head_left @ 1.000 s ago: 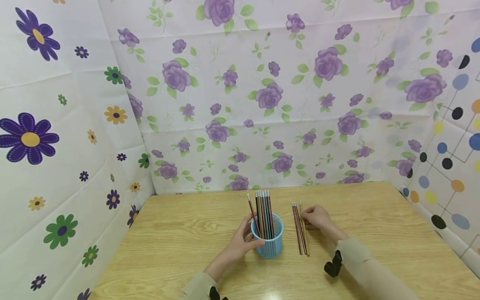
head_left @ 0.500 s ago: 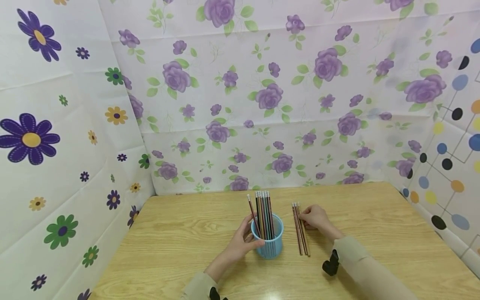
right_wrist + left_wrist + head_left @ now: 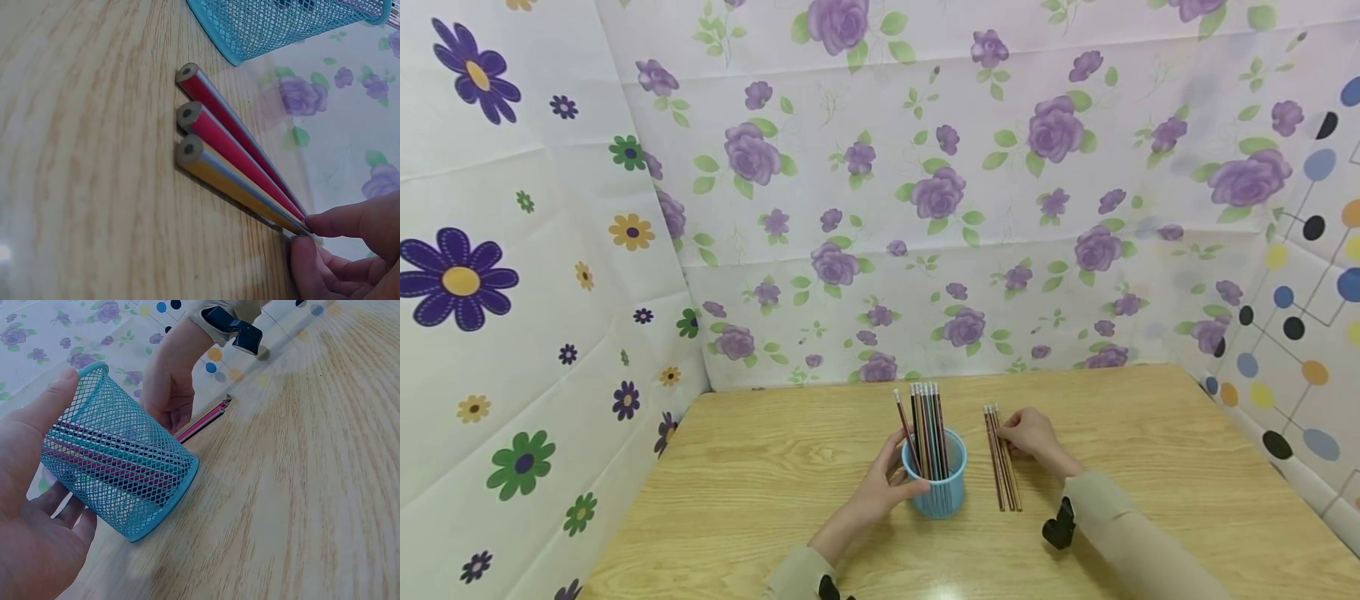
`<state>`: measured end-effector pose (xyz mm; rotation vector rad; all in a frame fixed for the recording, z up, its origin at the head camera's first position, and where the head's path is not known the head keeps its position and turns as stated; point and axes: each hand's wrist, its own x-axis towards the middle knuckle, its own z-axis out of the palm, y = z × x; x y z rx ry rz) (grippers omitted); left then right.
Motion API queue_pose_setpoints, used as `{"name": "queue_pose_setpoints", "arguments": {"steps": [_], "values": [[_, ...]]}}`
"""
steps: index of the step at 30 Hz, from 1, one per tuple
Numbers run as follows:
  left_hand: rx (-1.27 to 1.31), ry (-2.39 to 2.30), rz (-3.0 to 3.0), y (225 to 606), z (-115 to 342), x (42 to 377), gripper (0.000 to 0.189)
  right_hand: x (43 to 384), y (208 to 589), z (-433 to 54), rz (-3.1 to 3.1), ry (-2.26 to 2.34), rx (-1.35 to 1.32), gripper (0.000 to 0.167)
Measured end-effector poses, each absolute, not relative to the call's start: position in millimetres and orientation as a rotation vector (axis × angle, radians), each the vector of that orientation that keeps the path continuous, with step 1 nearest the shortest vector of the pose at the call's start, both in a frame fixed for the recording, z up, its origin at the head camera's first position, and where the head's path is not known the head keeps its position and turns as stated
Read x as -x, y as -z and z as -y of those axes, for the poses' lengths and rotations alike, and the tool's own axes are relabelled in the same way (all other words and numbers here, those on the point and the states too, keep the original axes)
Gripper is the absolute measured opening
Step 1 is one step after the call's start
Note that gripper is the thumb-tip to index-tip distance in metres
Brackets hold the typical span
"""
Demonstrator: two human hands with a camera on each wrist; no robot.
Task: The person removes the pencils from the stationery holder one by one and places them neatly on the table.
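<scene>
In the head view my left hand (image 3: 874,492) holds a light blue mesh pen cup (image 3: 953,496), with fingers and thumb round its side. Several striped pencils (image 3: 929,433) stand in the cup, eraser ends up; one dark red pencil leans apart to the left. To the right of the cup, my right hand (image 3: 1032,433) pinches a yellow pencil (image 3: 228,181) near its far end. The right wrist view shows two red pencils (image 3: 247,153) lying beside the yellow one, their flat unsharpened ends toward the camera. The fingertips also lie close to the nearer red pencil.
The wood-grain table (image 3: 760,467) meets a hanging cloth with purple roses (image 3: 940,192) at the back. Patterned cloths hang at the left (image 3: 550,350) and right (image 3: 1292,333). Black wrist devices (image 3: 1060,525) are strapped over the sleeves.
My right hand has shifted slightly left, bringing the yellow pencil from a slant to lie against the red pencils. The left hand and the cup have stayed in place.
</scene>
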<state>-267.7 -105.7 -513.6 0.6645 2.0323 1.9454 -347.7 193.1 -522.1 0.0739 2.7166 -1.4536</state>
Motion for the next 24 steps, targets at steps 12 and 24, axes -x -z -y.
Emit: {"name": "queue_pose_setpoints", "arguments": {"steps": [12, 24], "values": [[-0.666, -1.944, -2.040, 513.4, 106.1, 267.6, 0.083, 349.1, 524.7, -192.5, -2.714, 1.468, -0.086, 0.011], [-0.684, -1.946, -2.035, 513.7, 106.2, 267.9, 0.084, 344.1, 518.3, -191.0, -2.712, 1.474, -0.101, 0.015]]}}
